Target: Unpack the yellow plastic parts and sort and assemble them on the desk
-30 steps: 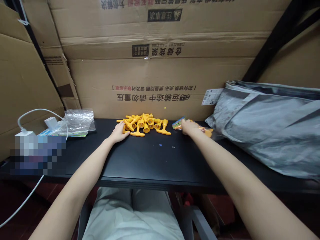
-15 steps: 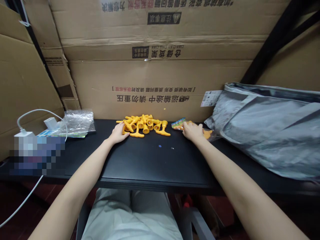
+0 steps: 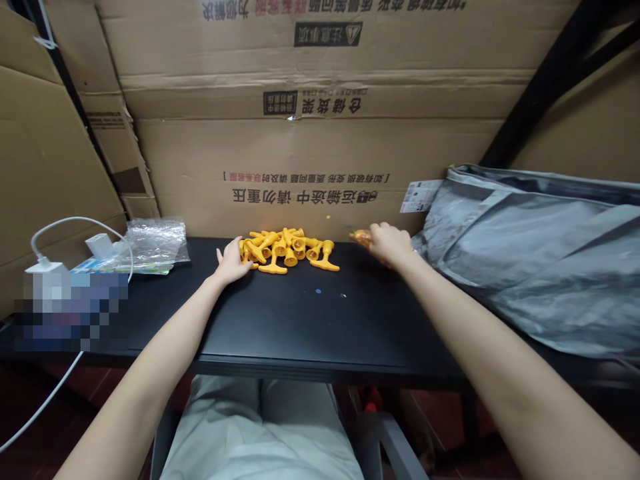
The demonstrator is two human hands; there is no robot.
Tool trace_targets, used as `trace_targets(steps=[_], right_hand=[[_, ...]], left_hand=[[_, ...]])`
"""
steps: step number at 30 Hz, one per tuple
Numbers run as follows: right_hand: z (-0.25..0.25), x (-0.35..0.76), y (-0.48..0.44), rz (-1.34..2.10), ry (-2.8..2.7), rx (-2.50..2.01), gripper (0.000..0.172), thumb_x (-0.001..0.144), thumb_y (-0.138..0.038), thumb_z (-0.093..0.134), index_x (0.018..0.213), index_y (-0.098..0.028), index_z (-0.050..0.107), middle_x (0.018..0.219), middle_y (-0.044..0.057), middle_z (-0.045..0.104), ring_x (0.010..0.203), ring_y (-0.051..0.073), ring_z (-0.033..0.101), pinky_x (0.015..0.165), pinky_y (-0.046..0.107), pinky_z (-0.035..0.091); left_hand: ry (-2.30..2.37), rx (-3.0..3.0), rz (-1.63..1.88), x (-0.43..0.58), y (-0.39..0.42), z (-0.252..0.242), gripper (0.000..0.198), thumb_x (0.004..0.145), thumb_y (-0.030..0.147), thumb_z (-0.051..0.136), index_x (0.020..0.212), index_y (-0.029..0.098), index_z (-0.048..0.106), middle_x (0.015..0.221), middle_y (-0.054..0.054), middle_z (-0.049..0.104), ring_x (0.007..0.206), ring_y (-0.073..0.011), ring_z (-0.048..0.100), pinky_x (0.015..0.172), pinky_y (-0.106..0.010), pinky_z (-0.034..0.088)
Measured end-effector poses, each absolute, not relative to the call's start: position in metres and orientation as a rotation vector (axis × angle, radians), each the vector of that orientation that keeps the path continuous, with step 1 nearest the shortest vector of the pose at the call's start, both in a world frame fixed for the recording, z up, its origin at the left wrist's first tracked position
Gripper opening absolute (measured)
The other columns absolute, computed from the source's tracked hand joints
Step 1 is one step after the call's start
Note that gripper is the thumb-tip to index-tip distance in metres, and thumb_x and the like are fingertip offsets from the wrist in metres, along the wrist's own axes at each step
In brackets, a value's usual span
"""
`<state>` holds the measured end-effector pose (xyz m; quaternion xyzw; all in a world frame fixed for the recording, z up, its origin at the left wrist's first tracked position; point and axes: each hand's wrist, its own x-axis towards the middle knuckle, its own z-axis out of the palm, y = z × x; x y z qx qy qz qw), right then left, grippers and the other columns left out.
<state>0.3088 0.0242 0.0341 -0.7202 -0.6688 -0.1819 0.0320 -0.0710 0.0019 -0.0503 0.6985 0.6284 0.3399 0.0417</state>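
A heap of several yellow plastic pieces point(image 3: 287, 248) lies at the back of the black table point(image 3: 300, 320), against the cardboard. My left hand point(image 3: 231, 261) rests at the heap's left edge, fingers spread and touching the nearest pieces. My right hand point(image 3: 391, 243) is closed over a small clear packet point(image 3: 361, 235) of orange-yellow pieces, lifted a little off the table to the right of the heap. Only the packet's left end shows past my fingers.
Cardboard boxes point(image 3: 310, 167) wall in the back and left. A large grey plastic bag point(image 3: 540, 260) fills the table's right side. At the left lie a clear plastic bag point(image 3: 155, 243), a white charger with cable point(image 3: 100, 245) and a blurred-out item. Two tiny specks point(image 3: 319, 291) lie mid-table.
My right hand has gripped the packet and raised it up and back toward the grey bag. My left hand has shifted slightly left, its fingers more spread at the heap's edge.
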Motion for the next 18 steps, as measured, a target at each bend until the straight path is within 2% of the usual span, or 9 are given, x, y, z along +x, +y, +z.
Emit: trace_targets(steps=[4,11,15,18], right_hand=[[0.067,0.285,0.023,-0.523,-2.115,-2.006,0.035,0.089,-0.02,0.041,0.12,-0.016,0.057,0.119,0.017,0.059,0.107,0.029,0.057,0.083,0.036,0.044],[0.108,0.223,0.029,-0.555,-2.147,-1.362,0.048,0.089,-0.017,0.044,0.137,-0.015,0.047,0.132,0.016,0.054,0.121,0.03,0.05,0.097,0.042,0.041],[0.092,0.187,0.052,-0.517,-2.114,-0.955,0.055,0.088,-0.013,0.043,0.143,-0.017,0.043,0.137,0.014,0.054,0.126,0.027,0.048,0.104,0.047,0.038],[0.056,0.163,0.066,-0.423,-2.099,-0.798,0.057,0.086,-0.01,0.041,0.141,-0.023,0.046,0.139,0.008,0.053,0.129,0.023,0.047,0.111,0.051,0.031]], left_hand=[[1.932,2.042,1.234,-0.068,-0.002,-0.041,0.072,0.074,0.026,0.06,0.139,0.027,0.029,0.144,-0.014,0.045,0.138,-0.0349,0.036,0.112,-0.07,0.01],[1.866,1.894,1.438,-0.069,-0.001,-0.033,0.058,0.077,0.02,0.056,0.131,0.028,0.04,0.138,-0.009,0.054,0.132,-0.0294,0.045,0.116,-0.064,0.014],[1.594,1.715,1.689,-0.073,0.007,-0.033,0.052,0.076,0.017,0.057,0.126,0.023,0.046,0.131,-0.012,0.059,0.127,-0.0236,0.052,0.112,-0.047,0.033],[1.453,1.61,1.733,-0.073,0.013,-0.032,0.052,0.075,0.018,0.063,0.125,0.022,0.049,0.134,-0.013,0.056,0.128,-0.0225,0.051,0.111,-0.042,0.035]])
